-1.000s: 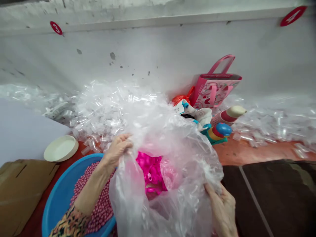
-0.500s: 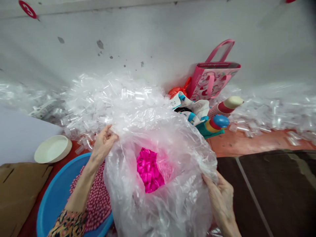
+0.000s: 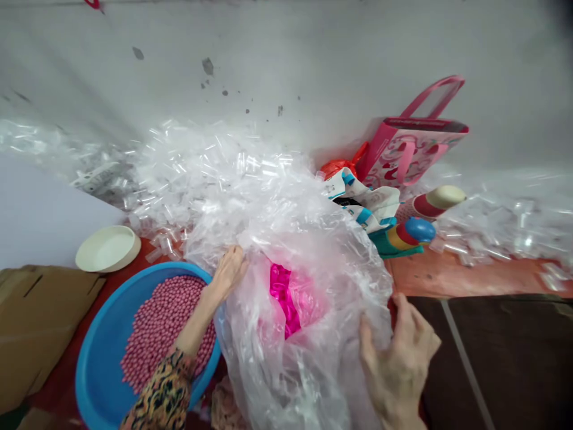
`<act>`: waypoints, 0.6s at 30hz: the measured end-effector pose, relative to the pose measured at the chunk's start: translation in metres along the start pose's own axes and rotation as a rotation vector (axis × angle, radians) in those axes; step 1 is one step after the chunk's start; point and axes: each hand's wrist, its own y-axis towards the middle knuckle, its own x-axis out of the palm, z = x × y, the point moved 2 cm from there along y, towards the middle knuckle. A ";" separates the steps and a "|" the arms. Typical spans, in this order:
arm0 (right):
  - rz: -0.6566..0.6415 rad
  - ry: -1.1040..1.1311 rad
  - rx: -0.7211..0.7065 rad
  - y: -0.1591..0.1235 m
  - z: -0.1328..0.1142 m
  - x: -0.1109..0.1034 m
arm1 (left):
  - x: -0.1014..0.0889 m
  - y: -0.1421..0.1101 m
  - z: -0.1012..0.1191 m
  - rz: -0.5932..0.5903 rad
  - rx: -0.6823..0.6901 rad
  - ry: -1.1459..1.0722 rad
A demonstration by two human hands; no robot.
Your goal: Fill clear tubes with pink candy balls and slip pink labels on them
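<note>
A large clear plastic bag [image 3: 273, 370] stands in front of me, its mouth partly gathered. Bright pink glossy pieces [image 3: 284, 298] show through the opening. At the bag's left rim, my left hand [image 3: 230, 272] is closed on the plastic with its fingers curled. My right hand [image 3: 398, 352] is beside the bag's right side, thumb and fingers spread apart, somewhat blurred. Under my left forearm sits a blue basin [image 3: 101, 352] holding many small pink beads [image 3: 165, 322].
Clear plastic tubes [image 3: 215, 161] are heaped along the wall. At the back right are a pink gift bag [image 3: 412, 152], a red plastic bag [image 3: 338, 167] and a blue-topped bottle [image 3: 414, 232]. A white bowl [image 3: 110, 251] and cardboard [image 3: 45, 322] lie left; a dark brown board [image 3: 510, 358] lies right.
My left hand has moved inward with the bag's rim, and the opening has narrowed over the pink pieces. My right hand has let go, its fingers spreading. The view has shifted left.
</note>
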 end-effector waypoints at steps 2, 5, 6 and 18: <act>-0.016 0.130 -0.207 -0.016 -0.031 0.006 | -0.001 -0.026 0.012 0.038 0.011 0.028; -0.350 0.225 -0.468 -0.051 -0.045 0.047 | 0.014 -0.078 0.030 0.003 0.094 0.031; -0.396 0.104 -0.473 -0.060 -0.037 0.064 | 0.022 -0.095 0.033 -0.025 0.114 0.022; -0.395 0.325 -0.490 -0.063 -0.021 0.048 | 0.021 -0.249 0.020 0.493 -0.643 -0.468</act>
